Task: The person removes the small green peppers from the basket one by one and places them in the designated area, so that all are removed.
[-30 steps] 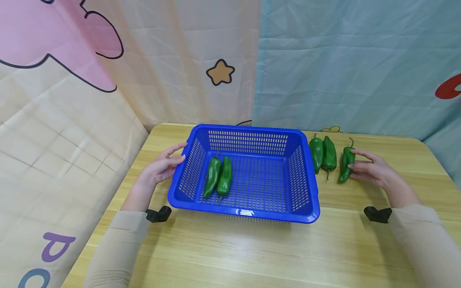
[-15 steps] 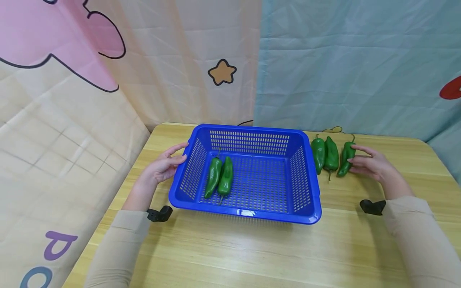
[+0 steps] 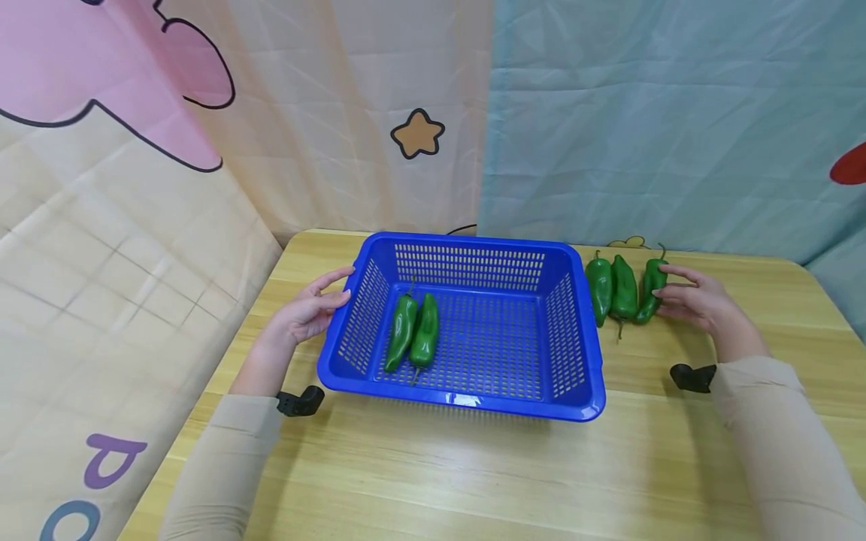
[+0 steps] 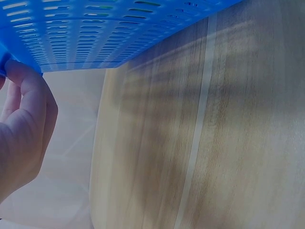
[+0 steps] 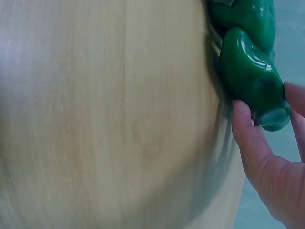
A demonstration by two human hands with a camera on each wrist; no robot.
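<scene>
My left hand [image 3: 306, 309] holds the left rim of a blue perforated plastic basket [image 3: 406, 392]; in the left wrist view its thumb and fingers [image 4: 29, 88] are at the rim. Inside the basket lie two glossy green peppers [image 3: 401, 334], side by side on the left. At the back right, my right hand [image 3: 704, 304] pinches another green pepper [image 3: 651, 291] from its right side. The right wrist view shows the thumb [image 5: 248, 129] on one side of this pepper [image 5: 250, 76] and fingers on the other.
Two more green peppers [image 3: 622, 289] lie between the basket's right wall and the held pepper. The wooden table [image 3: 433, 481] ends at the back against a patterned curtain [image 3: 629, 135]. A black wrist device [image 3: 301, 402] sits on each arm.
My right hand has moved the rightmost pepper back and slightly left, closer to the two peppers beside it. The left hand and basket have stayed in place.
</scene>
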